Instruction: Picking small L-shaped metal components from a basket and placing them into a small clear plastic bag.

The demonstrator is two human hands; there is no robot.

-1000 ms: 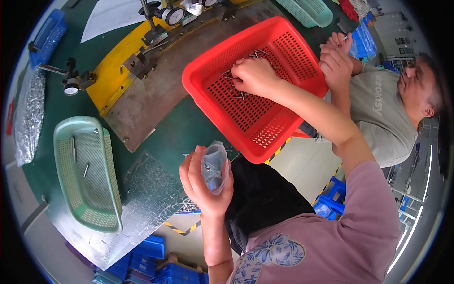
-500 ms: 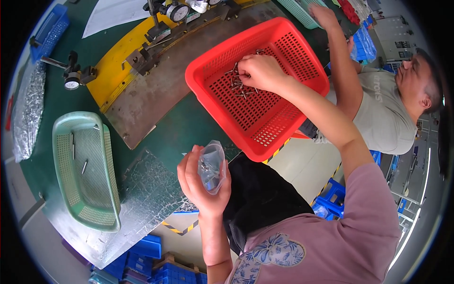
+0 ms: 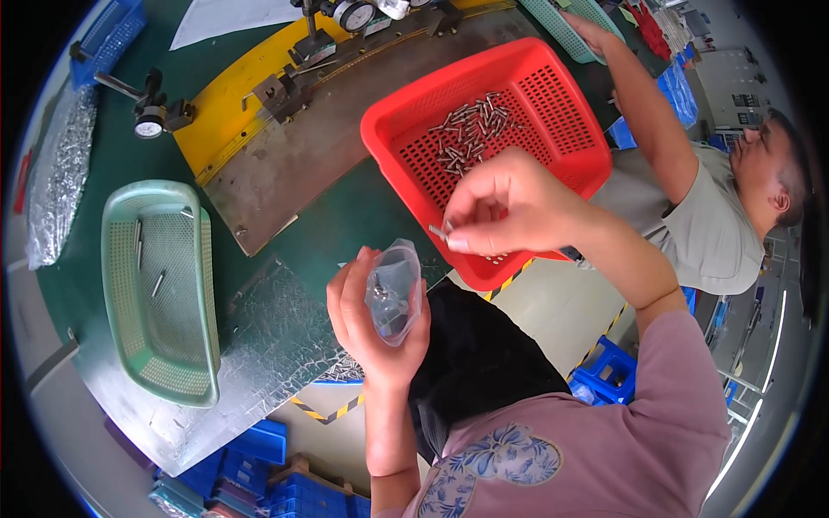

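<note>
My left hand [image 3: 373, 324] is cupped around a small clear plastic bag [image 3: 394, 292], mouth upward, with a few small metal parts visible inside it. The bag is held off the surface, above the near edge of the green surface [image 3: 345, 216].

My right hand [image 3: 501, 207] is closed in a pinch: thumb and forefinger grip several small metal pins [image 3: 439, 231], the tips projecting to the left of the fingers. This hand is raised just above and to the right of the bag's mouth, not touching it.

Behind my right hand sits a red perforated basket [image 3: 553, 104]; a loose heap of similar metal pins [image 3: 471, 134] lies in its far-left part.

To the left on the surface stands a pale green perforated tray [image 3: 121, 302] holding a few single pins. A sheet of crinkled silver foil [image 3: 268, 337] lies between that tray and my left hand. Further back are a grey metal plate [image 3: 294, 164] on a yellow base and a dial gauge [image 3: 148, 123] on a stand.

A second person in a grey shirt [image 3: 691, 224] is at the right, one arm stretched to a light green tray [image 3: 566, 26] at the far edge.
</note>
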